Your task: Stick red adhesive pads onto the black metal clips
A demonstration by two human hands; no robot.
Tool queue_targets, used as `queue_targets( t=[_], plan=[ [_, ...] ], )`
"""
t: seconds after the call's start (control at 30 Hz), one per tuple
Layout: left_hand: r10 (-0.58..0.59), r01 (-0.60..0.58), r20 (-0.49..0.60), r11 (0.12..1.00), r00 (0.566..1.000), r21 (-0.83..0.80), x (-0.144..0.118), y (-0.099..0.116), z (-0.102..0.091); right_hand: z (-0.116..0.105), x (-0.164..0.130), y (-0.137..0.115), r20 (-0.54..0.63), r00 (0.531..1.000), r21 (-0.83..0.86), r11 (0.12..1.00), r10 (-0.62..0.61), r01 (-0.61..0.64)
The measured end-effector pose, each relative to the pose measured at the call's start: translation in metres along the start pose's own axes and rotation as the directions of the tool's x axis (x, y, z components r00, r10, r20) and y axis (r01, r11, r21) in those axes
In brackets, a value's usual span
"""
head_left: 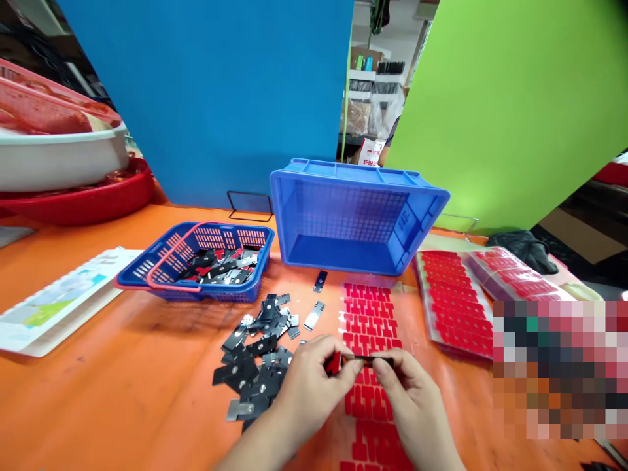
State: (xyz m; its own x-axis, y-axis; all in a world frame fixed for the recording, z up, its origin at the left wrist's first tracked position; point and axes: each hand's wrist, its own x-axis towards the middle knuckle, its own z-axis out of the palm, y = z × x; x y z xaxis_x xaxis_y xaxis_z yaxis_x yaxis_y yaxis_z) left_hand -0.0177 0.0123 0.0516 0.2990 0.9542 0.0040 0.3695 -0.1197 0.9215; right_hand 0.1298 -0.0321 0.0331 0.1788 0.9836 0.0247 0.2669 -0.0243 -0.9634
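My left hand [314, 376] and my right hand [415, 399] are both closed, pinching a thin dark metal plate [366, 358] seen nearly edge-on between them. A bit of red shows at the plate's left end, by my left fingers; whether it is stuck to the plate I cannot tell. Beneath my hands lies a clear sheet of red T-shaped stickers [370, 324]. Beside my left forearm is a loose heap of black and silver metal plates [260, 379]. Two single plates, one black [320, 281] and one silver [314, 315], lie beyond my left hand.
A blue basket [235, 294] with a pink handle holds more plates, some with red on them. Behind, a blue crate [343, 261] rests on its side. Stacked red sticker sheets [456, 301] lie at right. A folded card [63, 294] and basins [63, 160] are at left.
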Motion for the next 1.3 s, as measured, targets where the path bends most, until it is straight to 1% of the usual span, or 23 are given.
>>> queue_targets(
  t=[0.1, 0.17, 0.2, 0.27, 0.37, 0.47, 0.57, 0.67, 0.83, 0.9, 1.0, 1.07, 1.17, 1.23, 1.3],
  plan=[
    [0.054, -0.052, -0.040, 0.998, 0.998, 0.035, -0.003, 0.001, 0.000, -0.001, -0.001, 0.002, -0.006, 0.999, -0.013, 0.999, -0.048, 0.048],
    [0.066, -0.066, -0.028, 0.998, 0.997, -0.005, -0.004, 0.001, -0.001, -0.002, -0.002, 0.001, 0.002, 0.997, 0.001, 0.997, -0.074, 0.074],
    [0.059, -0.058, 0.003, 0.997, 0.998, -0.051, -0.003, 0.001, -0.002, -0.002, -0.003, -0.001, 0.013, 0.997, 0.017, 0.997, -0.082, 0.082],
    [0.037, -0.019, 0.105, 0.985, 0.994, -0.174, -0.003, 0.001, -0.005, -0.003, -0.003, -0.005, 0.048, 0.996, 0.059, 0.996, -0.074, 0.071],
    [0.037, 0.042, 0.230, 0.942, 0.973, -0.333, -0.001, 0.000, -0.010, -0.004, -0.003, -0.008, 0.133, 0.991, 0.152, 0.988, -0.032, 0.011],
    [0.058, 0.071, 0.278, 0.900, 0.959, -0.430, -0.001, -0.002, -0.014, -0.006, -0.002, -0.007, 0.207, 0.978, 0.244, 0.969, -0.010, -0.042],
    [0.072, 0.084, 0.298, 0.875, 0.952, -0.477, -0.001, -0.003, -0.015, -0.006, -0.003, -0.007, 0.234, 0.972, 0.259, 0.964, 0.000, -0.063],
    [0.066, 0.057, 0.262, 0.900, 0.963, -0.433, -0.001, -0.002, -0.014, -0.005, -0.003, -0.009, 0.194, 0.981, 0.195, 0.980, -0.010, -0.029],
    [0.094, -0.047, 0.164, 0.962, 0.982, -0.270, 0.001, -0.002, -0.010, -0.002, -0.003, -0.012, 0.098, 0.994, 0.092, 0.995, -0.054, 0.045],
    [0.109, -0.087, 0.107, 0.978, 0.988, -0.190, 0.001, -0.003, -0.008, 0.000, -0.003, -0.012, 0.070, 0.994, 0.042, 0.996, -0.079, 0.076],
    [0.164, -0.162, 0.021, 0.984, 0.986, -0.072, 0.001, -0.003, -0.005, 0.002, -0.004, -0.011, -0.002, 0.988, -0.047, 0.987, -0.152, 0.152],
    [0.202, -0.202, -0.015, 0.979, 0.979, -0.016, -0.001, -0.002, -0.004, 0.003, -0.005, -0.009, -0.042, 0.975, -0.099, 0.972, -0.218, 0.213],
    [0.256, -0.252, -0.060, 0.965, 0.965, 0.069, -0.005, -0.001, -0.003, 0.002, -0.006, -0.006, -0.074, 0.943, -0.172, 0.935, -0.325, 0.309],
    [0.307, -0.297, -0.082, 0.948, 0.948, 0.114, -0.008, -0.001, -0.003, 0.001, -0.006, -0.006, -0.091, 0.910, -0.213, 0.901, -0.404, 0.378],
    [0.371, -0.357, -0.102, 0.925, 0.923, 0.133, -0.010, -0.002, -0.003, 0.000, -0.006, -0.007, -0.091, 0.866, -0.239, 0.855, -0.491, 0.460]
  ],
)
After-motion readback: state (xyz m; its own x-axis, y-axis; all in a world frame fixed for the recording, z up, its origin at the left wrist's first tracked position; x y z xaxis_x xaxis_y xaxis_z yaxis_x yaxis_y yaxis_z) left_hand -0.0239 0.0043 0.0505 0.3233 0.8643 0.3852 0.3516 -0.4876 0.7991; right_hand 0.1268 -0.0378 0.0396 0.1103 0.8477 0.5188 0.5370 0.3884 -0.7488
